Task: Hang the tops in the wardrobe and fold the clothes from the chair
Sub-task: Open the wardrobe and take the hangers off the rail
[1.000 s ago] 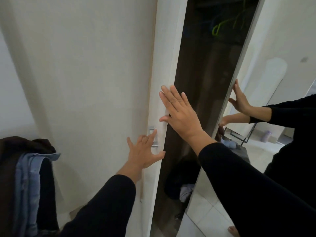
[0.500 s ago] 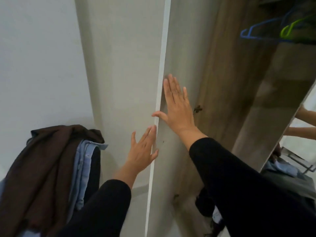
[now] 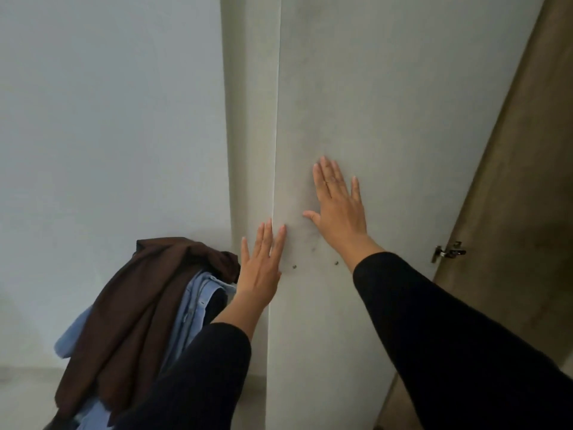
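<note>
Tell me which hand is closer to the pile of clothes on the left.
Left. The left hand lies flat at the wardrobe door edge, right beside the pile of clothes. The right hand presses the door panel higher up and farther right.

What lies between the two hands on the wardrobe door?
In the head view, only bare pale door panel separates the flat left hand from the flat right hand; a small dark screw sits just below that stretch.
</note>
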Motion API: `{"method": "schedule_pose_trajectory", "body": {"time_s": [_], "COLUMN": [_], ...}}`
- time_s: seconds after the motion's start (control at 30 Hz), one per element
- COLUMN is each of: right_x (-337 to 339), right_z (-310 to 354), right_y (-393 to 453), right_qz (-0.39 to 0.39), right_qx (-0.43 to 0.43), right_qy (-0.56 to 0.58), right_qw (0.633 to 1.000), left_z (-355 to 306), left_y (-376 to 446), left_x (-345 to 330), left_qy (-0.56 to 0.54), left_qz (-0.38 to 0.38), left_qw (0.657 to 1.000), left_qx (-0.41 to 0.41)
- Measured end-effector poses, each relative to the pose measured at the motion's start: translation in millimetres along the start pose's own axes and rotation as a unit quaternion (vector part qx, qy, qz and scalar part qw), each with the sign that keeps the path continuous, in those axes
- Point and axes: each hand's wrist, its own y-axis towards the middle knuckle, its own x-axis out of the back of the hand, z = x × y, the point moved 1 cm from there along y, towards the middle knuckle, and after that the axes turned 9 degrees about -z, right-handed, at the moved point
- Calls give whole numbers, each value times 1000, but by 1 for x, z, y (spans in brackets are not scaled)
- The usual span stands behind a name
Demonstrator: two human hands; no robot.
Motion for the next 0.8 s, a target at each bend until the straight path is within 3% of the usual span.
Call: {"method": "schedule_pose_trajectory", "body": {"time_s": [0.23, 0.8], "right_x": [-37, -94], "right_z": [-14, -37], "right_y": [26, 80], "right_qz": [4, -14], "right_qx": [17, -49], "right_qy": [9, -101], "right_qw": [1000, 994], "left_z": [5, 30], "left_y": [37, 135], "left_x": [-22, -61], "left_qy": [59, 107], "left_qz": [-17, -31], "left_qw": [997, 992], "left_qx": [37, -56]}}
